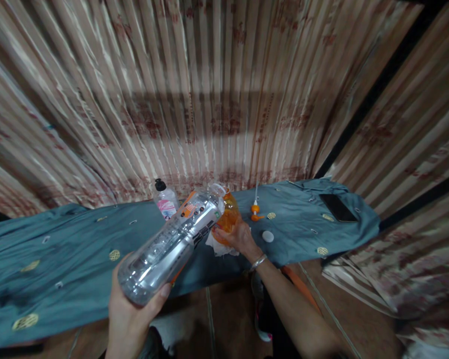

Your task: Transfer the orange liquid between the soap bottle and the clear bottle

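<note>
Clear plastic bottle point(174, 242) tilts near centre, its base clasped in my left hand point(129, 311), my right hand point(241, 235) wrapped around the orange bottle point(230, 213) at its far-right end; I judge a slipping left grip could spill any contents.

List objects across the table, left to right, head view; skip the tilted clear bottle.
Black-capped bottle with pink label, translucent orange plastic bottle, orange plastic pump top, round white disc, flat black rectangular slab.

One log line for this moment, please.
left grip: clear bottle, tilted | right grip: orange bottle | orange pump, white cap: on cloth
</note>
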Action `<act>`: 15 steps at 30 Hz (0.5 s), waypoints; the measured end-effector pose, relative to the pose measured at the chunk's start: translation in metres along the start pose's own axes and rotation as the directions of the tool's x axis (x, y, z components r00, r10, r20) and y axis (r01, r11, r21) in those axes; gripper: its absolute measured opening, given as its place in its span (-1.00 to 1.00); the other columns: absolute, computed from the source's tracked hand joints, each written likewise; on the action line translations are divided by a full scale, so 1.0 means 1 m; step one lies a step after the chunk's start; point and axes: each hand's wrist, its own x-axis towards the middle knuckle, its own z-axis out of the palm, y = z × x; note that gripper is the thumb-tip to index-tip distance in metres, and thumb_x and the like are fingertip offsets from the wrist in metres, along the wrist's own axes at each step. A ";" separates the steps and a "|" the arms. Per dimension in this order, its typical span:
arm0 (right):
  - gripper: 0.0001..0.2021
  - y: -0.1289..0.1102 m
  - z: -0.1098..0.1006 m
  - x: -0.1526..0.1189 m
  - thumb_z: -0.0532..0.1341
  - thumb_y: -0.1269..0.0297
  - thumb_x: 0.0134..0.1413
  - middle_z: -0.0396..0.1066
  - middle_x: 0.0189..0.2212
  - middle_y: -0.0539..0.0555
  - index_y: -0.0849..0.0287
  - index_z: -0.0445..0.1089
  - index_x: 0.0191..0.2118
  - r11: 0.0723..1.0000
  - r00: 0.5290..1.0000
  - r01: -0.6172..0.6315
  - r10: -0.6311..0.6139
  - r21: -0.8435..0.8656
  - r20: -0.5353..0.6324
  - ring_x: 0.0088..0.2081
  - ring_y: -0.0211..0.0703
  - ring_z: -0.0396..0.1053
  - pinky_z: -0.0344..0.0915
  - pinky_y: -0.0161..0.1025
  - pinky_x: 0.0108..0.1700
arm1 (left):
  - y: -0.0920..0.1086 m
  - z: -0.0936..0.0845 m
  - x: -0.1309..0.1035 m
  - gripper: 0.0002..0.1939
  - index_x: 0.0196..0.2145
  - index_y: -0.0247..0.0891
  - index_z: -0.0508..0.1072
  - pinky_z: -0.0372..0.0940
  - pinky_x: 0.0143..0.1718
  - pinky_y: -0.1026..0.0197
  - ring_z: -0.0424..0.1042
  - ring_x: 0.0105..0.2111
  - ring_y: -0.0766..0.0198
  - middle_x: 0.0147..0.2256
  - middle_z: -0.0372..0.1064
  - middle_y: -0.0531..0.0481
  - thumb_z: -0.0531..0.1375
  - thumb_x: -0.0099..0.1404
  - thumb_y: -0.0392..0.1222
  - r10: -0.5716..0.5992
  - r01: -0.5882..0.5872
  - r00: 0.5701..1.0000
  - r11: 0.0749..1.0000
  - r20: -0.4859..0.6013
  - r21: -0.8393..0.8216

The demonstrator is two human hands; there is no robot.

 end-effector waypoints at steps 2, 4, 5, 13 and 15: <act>-0.34 0.000 0.000 0.000 0.68 0.13 0.03 0.85 0.07 0.30 0.14 0.55 0.21 1.000 1.000 -0.008 0.008 0.000 0.010 0.12 0.39 0.85 0.80 0.21 0.19 | -0.001 0.001 -0.001 0.01 0.28 -0.16 0.51 0.57 0.28 -0.27 0.70 0.18 -0.34 0.20 0.68 -0.28 0.68 0.02 0.34 0.004 -0.004 1.000 1.000 -0.017 -0.008; -0.33 -0.001 0.000 0.000 0.68 0.14 0.04 0.85 0.07 0.30 0.14 0.54 0.23 1.000 1.000 -0.015 0.015 0.005 0.013 0.12 0.40 0.85 0.80 0.26 0.20 | -0.002 0.001 -0.001 0.02 0.28 -0.17 0.51 0.57 0.27 -0.27 0.70 0.18 -0.33 0.20 0.68 -0.29 0.69 0.00 0.34 0.001 -0.001 1.000 1.000 -0.018 -0.023; -0.32 -0.001 0.000 -0.001 0.68 0.15 0.04 0.85 0.07 0.30 0.14 0.53 0.23 1.000 1.000 -0.018 0.018 0.005 0.012 0.12 0.41 0.85 0.79 0.27 0.21 | -0.002 0.001 -0.001 0.03 0.28 -0.17 0.52 0.57 0.27 -0.26 0.69 0.19 -0.33 0.20 0.69 -0.29 0.70 -0.01 0.33 -0.005 0.004 1.000 0.999 -0.013 -0.035; -0.39 0.001 0.000 -0.001 0.69 0.21 0.03 0.86 0.02 0.22 0.06 0.54 0.17 0.999 1.000 0.008 -0.008 0.031 -0.009 0.08 0.37 0.86 0.82 0.27 0.17 | 0.036 0.025 -0.022 0.11 0.33 -0.14 0.48 0.70 -0.24 0.03 0.73 -0.21 -0.03 0.18 0.65 -0.20 0.74 -0.04 0.31 -0.116 0.096 0.991 0.963 -0.066 -0.252; -0.38 0.002 0.000 0.000 0.70 0.16 0.02 0.86 0.02 0.22 0.05 0.54 0.16 1.000 1.000 0.008 -0.008 0.019 -0.003 0.09 0.37 0.86 0.82 0.26 0.17 | 0.042 0.029 -0.026 0.12 0.32 -0.15 0.47 0.70 -0.28 0.06 0.72 -0.24 0.02 0.17 0.63 -0.19 0.76 -0.07 0.30 -0.132 0.110 0.989 0.954 -0.062 -0.279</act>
